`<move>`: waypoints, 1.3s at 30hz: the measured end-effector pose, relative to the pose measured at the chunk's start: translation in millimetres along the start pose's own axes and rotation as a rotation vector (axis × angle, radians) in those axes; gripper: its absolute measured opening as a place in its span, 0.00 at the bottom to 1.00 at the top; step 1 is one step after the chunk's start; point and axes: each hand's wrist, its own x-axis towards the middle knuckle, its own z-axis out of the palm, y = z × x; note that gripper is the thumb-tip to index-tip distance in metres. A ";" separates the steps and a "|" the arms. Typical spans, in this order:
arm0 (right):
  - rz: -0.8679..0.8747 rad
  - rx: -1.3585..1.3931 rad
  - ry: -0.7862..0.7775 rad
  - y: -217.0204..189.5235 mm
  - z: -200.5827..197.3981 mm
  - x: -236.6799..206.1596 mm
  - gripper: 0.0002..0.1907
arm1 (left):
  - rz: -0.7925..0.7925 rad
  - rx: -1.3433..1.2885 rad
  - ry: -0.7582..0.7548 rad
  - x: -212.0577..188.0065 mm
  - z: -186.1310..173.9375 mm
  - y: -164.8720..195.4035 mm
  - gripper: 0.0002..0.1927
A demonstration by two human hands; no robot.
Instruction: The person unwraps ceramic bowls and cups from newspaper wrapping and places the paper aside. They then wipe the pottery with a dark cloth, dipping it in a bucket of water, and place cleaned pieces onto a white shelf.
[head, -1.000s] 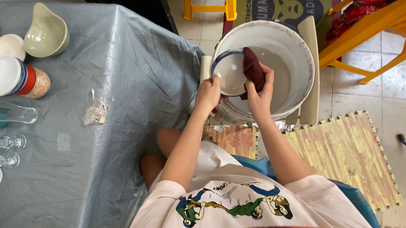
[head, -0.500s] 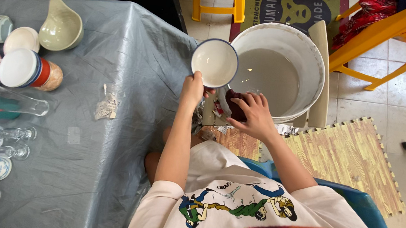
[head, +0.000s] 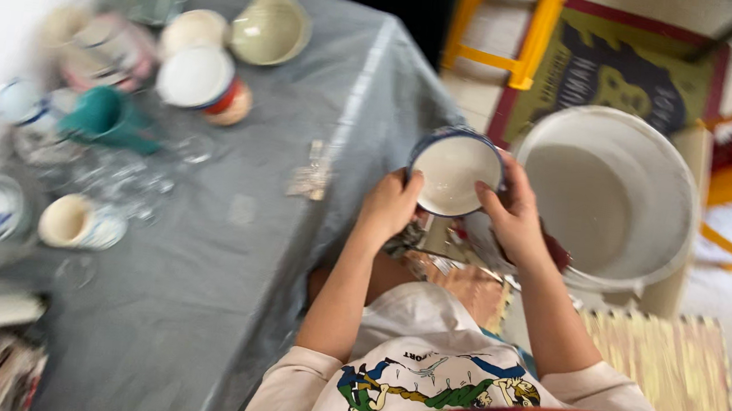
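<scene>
While both hands close on it from opposite sides, a small white bowl with a dark blue rim (head: 456,170) is held up in the air, its opening tipped toward the camera; the left hand (head: 390,206) has its fingers (head: 408,183) curled around the bowl's left edge, and the right hand (head: 517,220) grips the right edge, with a dark reddish cloth (head: 556,251) showing just below that hand, though whether the hand holds it is hard to tell; the bowl sits between the corner of the bench (head: 289,252), which is draped in a grey sheet, and a large white bucket (head: 607,199) on the floor to the right, holding cloudy water; further left on the bench, blurred, stand a pale green jug (head: 269,28), a white-lidded jar (head: 202,84), a teal cup (head: 108,119) lying on its side, some clear glasses (head: 128,181) and a cream cup (head: 74,222); a straw mat (head: 657,372) lies on the tiled floor near the bucket.
</scene>
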 end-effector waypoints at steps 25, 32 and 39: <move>0.096 0.126 -1.006 -479.8 409.2 176.0 0.31 | -0.305 -0.248 0.741 -269.3 -565.8 210.0 0.15; 0.253 0.403 -1.289 -511.5 481.4 162.4 0.26 | -0.506 -0.568 1.072 -341.2 -587.0 193.2 0.20; 0.263 0.322 -1.365 -493.4 516.1 172.4 0.14 | -0.806 -0.378 1.397 -421.2 -638.4 124.8 0.32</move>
